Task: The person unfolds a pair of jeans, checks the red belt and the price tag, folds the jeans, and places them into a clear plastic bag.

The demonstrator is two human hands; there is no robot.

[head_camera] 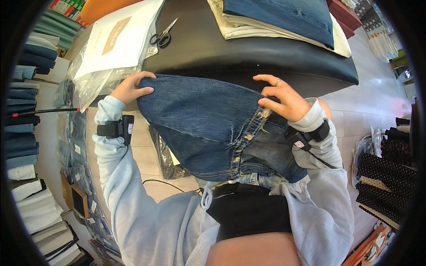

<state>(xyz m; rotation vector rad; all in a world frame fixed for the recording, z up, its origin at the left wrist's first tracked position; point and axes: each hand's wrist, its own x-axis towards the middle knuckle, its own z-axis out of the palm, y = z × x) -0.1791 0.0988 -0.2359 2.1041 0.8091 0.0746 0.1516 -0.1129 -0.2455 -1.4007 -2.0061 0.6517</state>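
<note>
A dark blue denim garment (196, 113) is stretched between my hands in front of my waist. A frayed, worn seam band (248, 137) with pale threads runs down its right part. My left hand (134, 87) pinches the upper left corner between thumb and fingers. At the top of the frayed band, my right hand (283, 96) grips the fabric edge with thumb and bent fingers, its index finger raised. The lower part of the denim rests against my lap. Whether it is jeans or a skirt, I cannot tell.
Scissors (163, 35) with black handles lie on a black padded bench (193, 43). Beside them is a clear plastic bag with a white printed sheet (116, 40). Folded blue jeans (283, 16) top a cream pile at the back. Clothes hang along the left; dotted black fabric (382, 179) is at right.
</note>
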